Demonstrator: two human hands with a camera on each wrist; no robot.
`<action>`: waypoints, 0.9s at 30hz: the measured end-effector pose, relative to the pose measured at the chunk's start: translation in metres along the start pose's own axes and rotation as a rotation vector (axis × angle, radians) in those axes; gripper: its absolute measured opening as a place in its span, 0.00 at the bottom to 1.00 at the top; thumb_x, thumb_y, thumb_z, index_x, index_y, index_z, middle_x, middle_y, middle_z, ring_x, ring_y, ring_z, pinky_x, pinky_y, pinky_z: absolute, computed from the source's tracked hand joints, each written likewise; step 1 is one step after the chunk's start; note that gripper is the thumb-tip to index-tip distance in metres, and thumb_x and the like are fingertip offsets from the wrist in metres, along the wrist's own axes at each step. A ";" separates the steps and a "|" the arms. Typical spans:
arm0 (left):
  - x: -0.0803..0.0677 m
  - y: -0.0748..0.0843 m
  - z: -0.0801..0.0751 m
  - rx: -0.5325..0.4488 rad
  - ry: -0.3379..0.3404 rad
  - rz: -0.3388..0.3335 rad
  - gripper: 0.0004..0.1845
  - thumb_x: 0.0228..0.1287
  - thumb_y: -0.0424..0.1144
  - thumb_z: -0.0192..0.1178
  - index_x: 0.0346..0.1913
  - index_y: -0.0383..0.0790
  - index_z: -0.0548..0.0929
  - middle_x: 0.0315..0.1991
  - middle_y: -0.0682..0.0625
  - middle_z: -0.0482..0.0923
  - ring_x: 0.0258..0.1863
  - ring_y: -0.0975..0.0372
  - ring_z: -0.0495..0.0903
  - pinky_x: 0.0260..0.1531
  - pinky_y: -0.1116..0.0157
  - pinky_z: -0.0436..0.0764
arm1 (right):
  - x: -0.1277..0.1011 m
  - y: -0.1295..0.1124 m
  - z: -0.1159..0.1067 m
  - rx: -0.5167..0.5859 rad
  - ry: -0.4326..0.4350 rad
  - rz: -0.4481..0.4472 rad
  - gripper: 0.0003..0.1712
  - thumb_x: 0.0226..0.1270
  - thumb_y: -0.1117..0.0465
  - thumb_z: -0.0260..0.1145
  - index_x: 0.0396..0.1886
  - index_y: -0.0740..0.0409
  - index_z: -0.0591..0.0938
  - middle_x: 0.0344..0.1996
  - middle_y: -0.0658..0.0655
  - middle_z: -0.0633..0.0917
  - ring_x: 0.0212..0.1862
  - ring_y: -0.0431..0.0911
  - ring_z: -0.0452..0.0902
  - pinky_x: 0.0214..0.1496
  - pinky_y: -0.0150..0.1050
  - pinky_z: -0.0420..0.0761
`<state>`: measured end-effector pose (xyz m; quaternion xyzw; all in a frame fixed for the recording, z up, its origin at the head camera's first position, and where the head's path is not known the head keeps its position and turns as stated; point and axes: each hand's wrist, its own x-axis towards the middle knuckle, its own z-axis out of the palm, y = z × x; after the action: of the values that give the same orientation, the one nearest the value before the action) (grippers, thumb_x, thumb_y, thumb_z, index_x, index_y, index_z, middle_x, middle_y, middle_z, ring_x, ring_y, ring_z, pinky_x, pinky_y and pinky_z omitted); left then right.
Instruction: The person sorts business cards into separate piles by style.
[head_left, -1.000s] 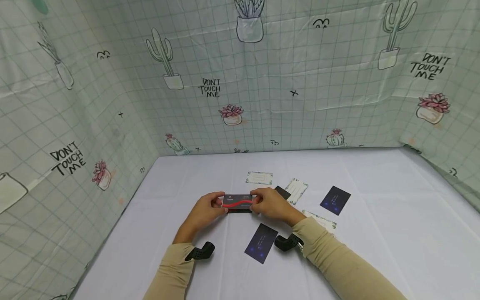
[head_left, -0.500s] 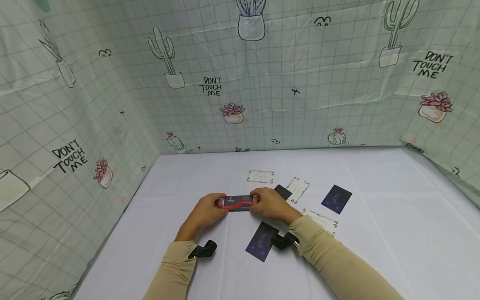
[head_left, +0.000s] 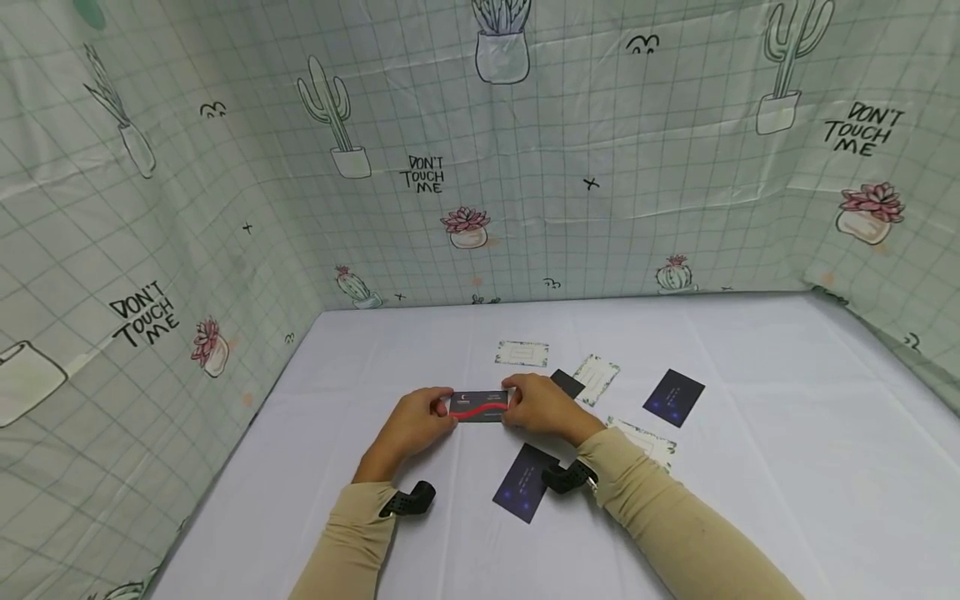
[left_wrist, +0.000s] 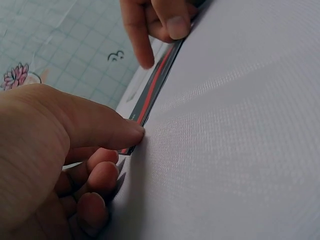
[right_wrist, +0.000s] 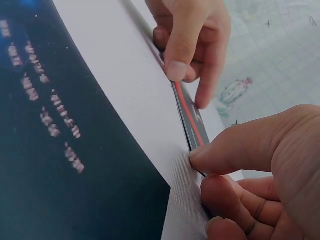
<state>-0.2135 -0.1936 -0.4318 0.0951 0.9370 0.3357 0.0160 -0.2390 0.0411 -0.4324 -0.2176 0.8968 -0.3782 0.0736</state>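
As I log this station from the remote desk, the largest item is the backdrop (head_left: 525, 150), a pale checked cloth printed with cacti, pink succulents and the words "DON'T TOUCH ME", which hangs on three sides. Next: the table (head_left: 787, 467), covered in plain white cloth with faint fold lines. Next: two arms in beige sleeves, each with a black wrist camera. Next: the loose cards lying flat on the cloth, namely a dark blue card (head_left: 527, 482) just under the right forearm, a second dark blue card (head_left: 673, 397) to the right, a small dark card (head_left: 567, 383) just beyond the right hand, and three white bordered cards, one (head_left: 521, 353) farthest off, one (head_left: 596, 368) tilted beside the small dark card, one (head_left: 648, 442) partly hidden by the right sleeve. Smallest: the dark stack with a red wave (head_left: 480, 406), resting near the middle of the table between both hands. My left hand (head_left: 411, 422) pinches its left end, thumb on the near edge, fingers curled behind; my right hand (head_left: 542, 406) pinches the right end likewise. Both wrist views show thumbs pressed to the stack's edge at cloth level. I judge the work partly done: some cards gathered and squared, six remaining scattered.
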 end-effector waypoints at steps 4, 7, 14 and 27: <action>0.000 0.001 0.000 0.010 0.017 0.007 0.25 0.57 0.33 0.67 0.59 0.32 0.82 0.28 0.56 0.75 0.30 0.63 0.71 0.36 0.63 0.71 | 0.000 0.000 -0.001 -0.025 0.004 -0.007 0.29 0.54 0.66 0.73 0.57 0.69 0.81 0.24 0.48 0.80 0.25 0.39 0.71 0.29 0.33 0.70; 0.000 0.001 -0.001 -0.002 0.023 0.003 0.24 0.56 0.33 0.67 0.59 0.32 0.82 0.28 0.55 0.75 0.29 0.64 0.71 0.35 0.64 0.71 | 0.000 0.000 0.000 -0.042 0.015 -0.011 0.27 0.55 0.65 0.73 0.56 0.68 0.82 0.24 0.48 0.79 0.25 0.39 0.71 0.28 0.33 0.69; -0.003 0.001 -0.001 -0.030 0.015 -0.002 0.26 0.56 0.31 0.66 0.60 0.31 0.80 0.28 0.55 0.75 0.27 0.64 0.71 0.33 0.64 0.71 | -0.003 0.002 0.002 -0.011 -0.002 -0.012 0.27 0.56 0.65 0.74 0.57 0.69 0.81 0.25 0.48 0.80 0.24 0.38 0.72 0.27 0.33 0.71; 0.001 0.010 0.007 -0.165 0.063 0.085 0.16 0.66 0.36 0.65 0.55 0.36 0.85 0.27 0.55 0.75 0.25 0.64 0.71 0.27 0.66 0.70 | -0.016 0.016 -0.037 0.134 0.010 -0.062 0.21 0.70 0.58 0.65 0.58 0.64 0.82 0.28 0.53 0.85 0.27 0.45 0.80 0.26 0.40 0.76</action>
<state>-0.2118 -0.1814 -0.4311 0.1225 0.9013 0.4149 -0.0199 -0.2411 0.0822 -0.4179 -0.2379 0.8626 -0.4408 0.0716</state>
